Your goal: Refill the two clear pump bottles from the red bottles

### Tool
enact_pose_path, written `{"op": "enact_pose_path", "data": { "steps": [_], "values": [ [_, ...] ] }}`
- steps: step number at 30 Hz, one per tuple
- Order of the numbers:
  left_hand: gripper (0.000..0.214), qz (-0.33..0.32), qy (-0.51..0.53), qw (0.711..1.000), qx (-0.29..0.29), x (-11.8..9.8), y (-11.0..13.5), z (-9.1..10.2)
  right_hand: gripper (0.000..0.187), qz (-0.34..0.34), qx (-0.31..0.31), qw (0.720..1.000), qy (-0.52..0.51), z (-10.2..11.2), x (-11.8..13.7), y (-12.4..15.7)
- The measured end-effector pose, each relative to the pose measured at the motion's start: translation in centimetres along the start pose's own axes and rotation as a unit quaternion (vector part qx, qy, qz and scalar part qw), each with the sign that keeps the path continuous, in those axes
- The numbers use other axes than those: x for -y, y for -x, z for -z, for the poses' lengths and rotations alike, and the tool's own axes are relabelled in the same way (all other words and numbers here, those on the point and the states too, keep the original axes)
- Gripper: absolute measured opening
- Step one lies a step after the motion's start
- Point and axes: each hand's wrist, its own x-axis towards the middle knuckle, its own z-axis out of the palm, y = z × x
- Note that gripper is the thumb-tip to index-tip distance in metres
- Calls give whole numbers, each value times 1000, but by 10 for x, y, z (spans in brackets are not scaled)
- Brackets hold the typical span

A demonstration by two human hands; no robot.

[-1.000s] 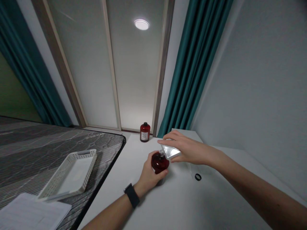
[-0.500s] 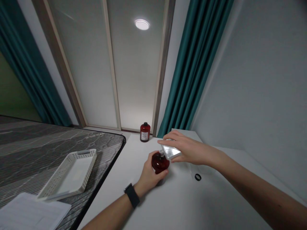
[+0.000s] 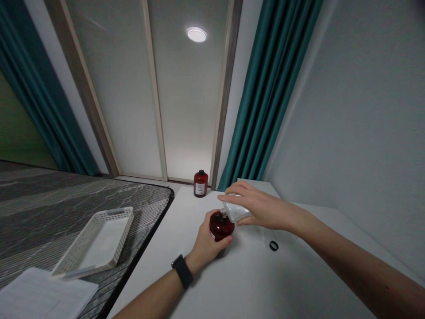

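Note:
My left hand [image 3: 210, 243] is wrapped round a dark red bottle [image 3: 222, 227] that stands on the white table. From above right, my right hand [image 3: 250, 204] grips a clear bottle [image 3: 235, 211], tipped so that its neck meets the mouth of the red bottle. Whether liquid flows between them is too small to see. A black ring [image 3: 273, 246] lies on the table below my right forearm. Farther back stands a second red bottle [image 3: 200, 184], upright, with a black cap and a white label.
On the grey patterned surface at left are a white perforated basket [image 3: 119, 239] and sheets of paper [image 3: 46, 294]. The white table [image 3: 245, 283] ends near a teal curtain [image 3: 265, 97] and a frosted glass door [image 3: 189, 110]. A pale wall [image 3: 365, 133] rises on the right.
Both hands and the two joined bottles stay nearly in place. The clear bottle's shiny, silvery look has turned paler and more see-through.

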Motion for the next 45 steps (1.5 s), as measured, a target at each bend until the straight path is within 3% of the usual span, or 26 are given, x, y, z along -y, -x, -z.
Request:
{"op": "enact_pose_path", "data": {
  "steps": [45],
  "values": [
    [68,-19,7,1000,3,5,1,0,73,45,0,993,106,2,8,-2]
  ]
}}
